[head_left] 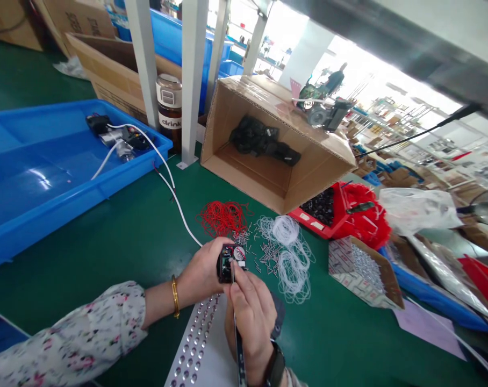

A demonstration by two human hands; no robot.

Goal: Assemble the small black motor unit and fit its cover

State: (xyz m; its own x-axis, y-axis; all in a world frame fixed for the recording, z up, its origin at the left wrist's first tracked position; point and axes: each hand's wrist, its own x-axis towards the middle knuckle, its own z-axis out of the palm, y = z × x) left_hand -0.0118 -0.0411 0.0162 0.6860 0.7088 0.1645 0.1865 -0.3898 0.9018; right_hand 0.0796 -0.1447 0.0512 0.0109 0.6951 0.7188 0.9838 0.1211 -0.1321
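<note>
My left hand (206, 270) holds a small black housing (227, 263) with a circuit board, red wires and a round silvery part inside. A thin metal tool (238, 338), probably tweezers, is gripped in my right hand (252, 312), its tip at the board. From behind my left hand a white cable (183, 217) runs up to the blue tray. Beneath my hands lies a pale sheet (220, 344) with rows of shiny round dots. A dark grey part (278, 317) shows partly behind my right hand.
Red wires (223, 216), white wires (293, 269) and loose screws (269, 257) lie beyond my hands. A blue tray (127, 174) stands left, an open cardboard box (268, 193) ahead. At the right are a red bin (318, 228) and a small box of screws (343, 260).
</note>
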